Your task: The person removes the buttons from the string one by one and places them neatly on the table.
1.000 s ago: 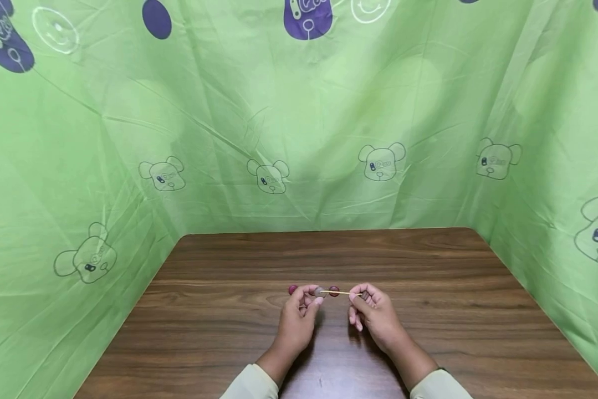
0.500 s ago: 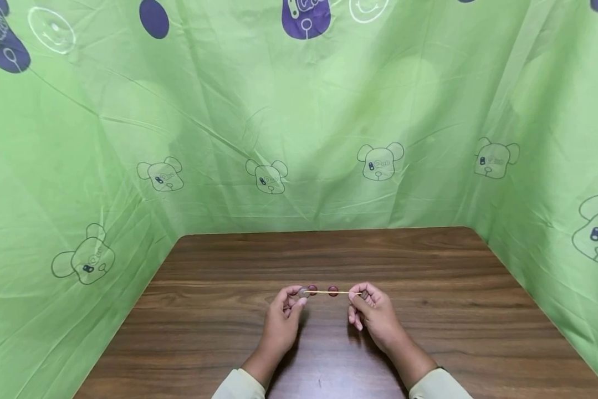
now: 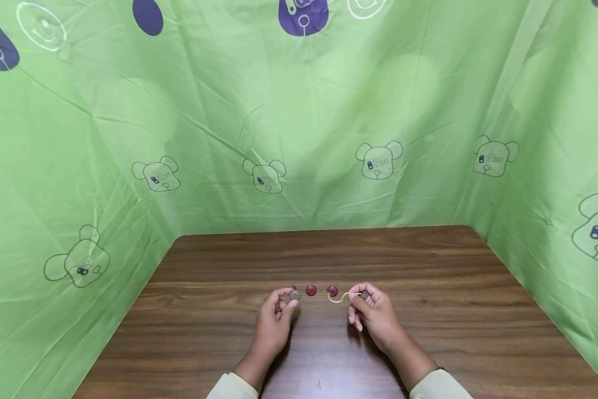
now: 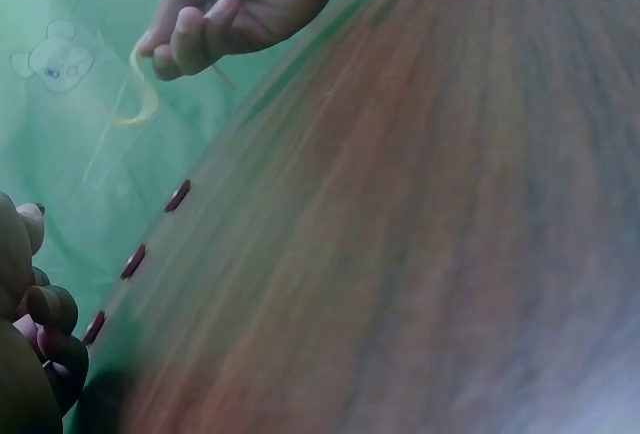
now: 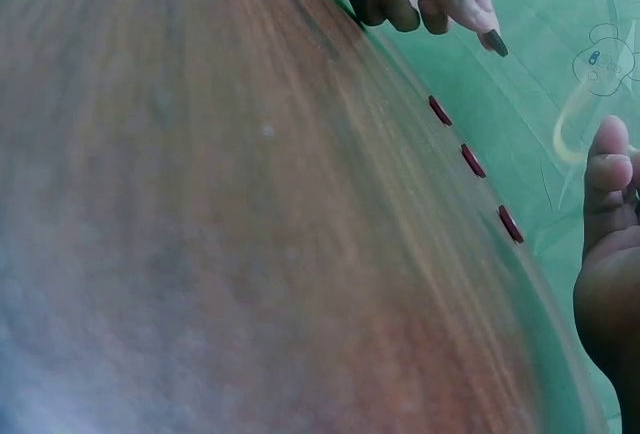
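My left hand (image 3: 274, 324) pinches a small grey round button (image 3: 295, 295) between thumb and fingertips, close over the table; the right wrist view shows this grey button (image 5: 496, 43) edge-on. To its right, my right hand (image 3: 377, 318) pinches a thin yellow string (image 3: 336, 301), whose loose end curves out to the left and hangs free of the grey button. Between and behind the hands lie two dark red buttons, a middle one (image 3: 311, 290) and a right one (image 3: 332, 291). A third red button (image 3: 292, 287) is partly hidden behind my left fingertips.
The brown wood-grain table (image 3: 219, 260) extends on all sides of the hands. Green fabric (image 3: 318, 111) printed with bear heads hangs along its back and both sides.
My left hand has moved left with the grey button. The string, earlier stretched straight from that button to my right hand, now hangs slack from the right hand alone. The right hand stays put.
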The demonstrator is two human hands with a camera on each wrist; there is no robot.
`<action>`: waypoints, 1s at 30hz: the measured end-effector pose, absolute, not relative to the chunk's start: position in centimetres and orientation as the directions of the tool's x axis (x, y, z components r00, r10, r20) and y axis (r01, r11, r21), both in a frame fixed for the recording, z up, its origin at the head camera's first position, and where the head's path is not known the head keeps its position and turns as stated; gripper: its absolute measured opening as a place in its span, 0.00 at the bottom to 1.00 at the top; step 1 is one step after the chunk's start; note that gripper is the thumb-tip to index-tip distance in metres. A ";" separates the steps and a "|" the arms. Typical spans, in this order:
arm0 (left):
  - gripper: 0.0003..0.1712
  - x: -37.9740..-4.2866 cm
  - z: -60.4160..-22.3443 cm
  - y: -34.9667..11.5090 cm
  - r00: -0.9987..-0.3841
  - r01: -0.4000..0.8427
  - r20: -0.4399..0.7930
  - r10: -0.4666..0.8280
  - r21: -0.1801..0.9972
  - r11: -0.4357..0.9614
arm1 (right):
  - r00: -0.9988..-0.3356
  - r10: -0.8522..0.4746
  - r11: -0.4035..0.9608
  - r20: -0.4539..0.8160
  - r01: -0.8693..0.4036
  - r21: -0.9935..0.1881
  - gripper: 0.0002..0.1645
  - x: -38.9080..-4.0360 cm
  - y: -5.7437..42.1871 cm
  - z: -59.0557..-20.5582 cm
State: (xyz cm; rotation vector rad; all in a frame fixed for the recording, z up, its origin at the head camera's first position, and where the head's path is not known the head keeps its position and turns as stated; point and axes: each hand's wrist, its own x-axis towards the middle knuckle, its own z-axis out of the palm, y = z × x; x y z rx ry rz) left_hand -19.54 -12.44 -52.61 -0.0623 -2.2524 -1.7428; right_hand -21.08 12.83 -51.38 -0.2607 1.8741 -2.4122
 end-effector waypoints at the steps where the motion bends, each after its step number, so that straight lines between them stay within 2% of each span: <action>1: 0.13 -19.6 -52.6 -12.5 -0.955 0.209 0.256 -0.148 0.938 0.276 | -0.983 -0.163 -0.252 0.087 -0.044 -0.967 0.04 -21.1 12.8 -51.4; 5: 0.13 -19.8 -52.6 -12.9 -0.950 0.190 0.257 -0.174 0.925 0.329 | -0.983 -0.162 -0.253 0.090 -0.047 -0.966 0.07 -21.1 12.9 -51.4; 20: 0.14 -20.3 -52.8 -13.5 -0.936 0.170 0.297 -0.191 0.854 0.492 | -0.983 -0.157 -0.248 0.093 -0.052 -0.967 0.05 -21.1 13.0 -51.5; 30: 0.14 -20.6 -53.1 -13.7 -0.945 0.122 0.274 -0.177 0.799 0.588 | -0.983 -0.159 -0.247 0.088 -0.047 -0.968 0.08 -21.1 12.9 -51.6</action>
